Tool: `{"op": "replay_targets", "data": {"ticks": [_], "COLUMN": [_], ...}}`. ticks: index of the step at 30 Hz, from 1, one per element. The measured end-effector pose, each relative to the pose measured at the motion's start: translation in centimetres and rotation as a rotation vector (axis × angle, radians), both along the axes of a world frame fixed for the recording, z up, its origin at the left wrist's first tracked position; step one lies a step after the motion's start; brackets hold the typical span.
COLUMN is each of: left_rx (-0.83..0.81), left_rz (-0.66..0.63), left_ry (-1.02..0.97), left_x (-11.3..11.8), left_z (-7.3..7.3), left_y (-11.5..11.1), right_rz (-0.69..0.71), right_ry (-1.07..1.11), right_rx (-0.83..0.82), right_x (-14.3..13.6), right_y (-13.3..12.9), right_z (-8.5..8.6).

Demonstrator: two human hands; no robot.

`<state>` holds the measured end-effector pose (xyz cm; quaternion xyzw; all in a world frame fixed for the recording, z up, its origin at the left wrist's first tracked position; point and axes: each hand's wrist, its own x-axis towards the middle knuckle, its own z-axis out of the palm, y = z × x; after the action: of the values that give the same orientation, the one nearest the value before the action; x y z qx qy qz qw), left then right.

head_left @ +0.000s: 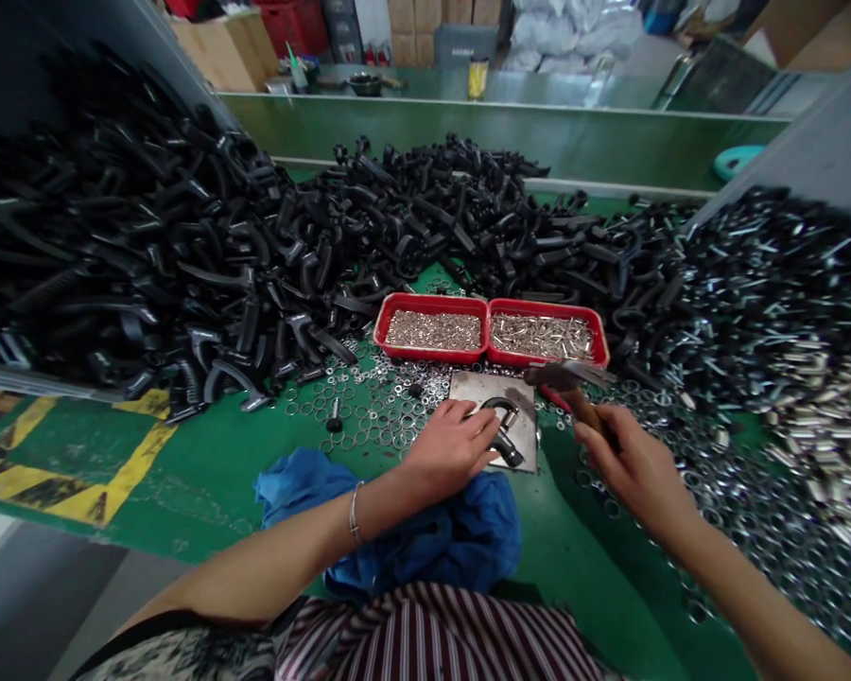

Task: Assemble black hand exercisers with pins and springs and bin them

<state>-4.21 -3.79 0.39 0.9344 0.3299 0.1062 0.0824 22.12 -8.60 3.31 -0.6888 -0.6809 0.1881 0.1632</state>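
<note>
Fingers of the right hand (634, 463) are wrapped around a hammer (587, 412). Those of the left hand (445, 449) lie over a black part (509, 448) on the metal plate (468, 386); whether they close around it, I cannot tell. Two red trays (432, 357) sit just beyond the plate, and a blue cloth (460, 539) lies beneath the left forearm (294, 539).

Left hand (455, 443) palm down, curled, left forearm (276, 556) slanting inward; right hand (634, 465) clenched, right forearm (758, 591) angled inward
</note>
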Motion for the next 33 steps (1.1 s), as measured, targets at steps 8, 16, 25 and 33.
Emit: {"op": "replay_targets", "data": {"ticks": [8,16,25,33], "left_rx": [-0.066,-0.572,-0.315,-0.354], "left_rz": [0.108,0.247,0.261,0.274], "left_ry": [0.008,-0.468,-0.317,-0.473], "left_x": [1.0,-0.2,-1.9,-1.0], "left_z": [0.1,1.9,-1.9,-2.8], "left_y": [-1.5,1.1,2.2,3.1], "right_rz": [0.007,-0.040,0.075,-0.002], "right_ry": [0.197,-0.039,-0.494,-0.146], "right_rx": [-0.286,-0.265,0.003,0.136], "right_x": [0.4,3.8,1.0,0.3], "right_y": [-1.9,-3.1,5.0,5.8], "right_z": [-0.4,-1.9,-3.1,-0.2]}}
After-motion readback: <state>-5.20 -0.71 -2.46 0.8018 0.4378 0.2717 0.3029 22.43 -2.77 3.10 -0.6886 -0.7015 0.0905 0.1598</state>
